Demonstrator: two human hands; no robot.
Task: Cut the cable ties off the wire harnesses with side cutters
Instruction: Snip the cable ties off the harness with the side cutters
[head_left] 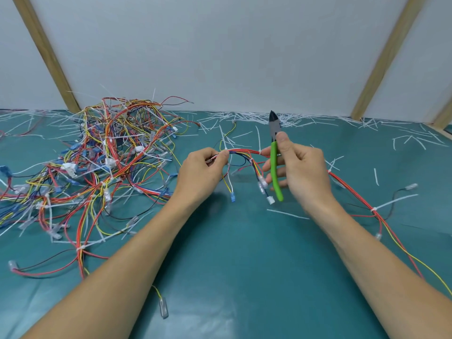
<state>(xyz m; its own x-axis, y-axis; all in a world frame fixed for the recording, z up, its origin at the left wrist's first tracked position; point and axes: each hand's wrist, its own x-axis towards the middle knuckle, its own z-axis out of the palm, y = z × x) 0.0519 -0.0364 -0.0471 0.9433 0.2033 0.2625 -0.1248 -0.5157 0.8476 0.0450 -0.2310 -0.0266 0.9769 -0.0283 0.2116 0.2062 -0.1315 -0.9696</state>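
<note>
A wire harness (244, 152) of red, yellow and blue wires arches between both hands above the teal table. My left hand (201, 170) pinches the harness near a white cable tie (226, 150). My right hand (299, 167) grips the green-handled side cutters (275, 152), jaws pointing up and away, and its fingers also touch the harness. The harness runs on to the right past another white cable tie (373, 209). Small connectors (263, 184) hang from the harness between the hands.
A big tangled pile of harnesses (97, 167) with white ties lies at the left. Cut tie strips (244, 117) litter the table's far edge and the right side. A loose connector (163, 307) lies near my left forearm. Wooden struts lean against the white wall.
</note>
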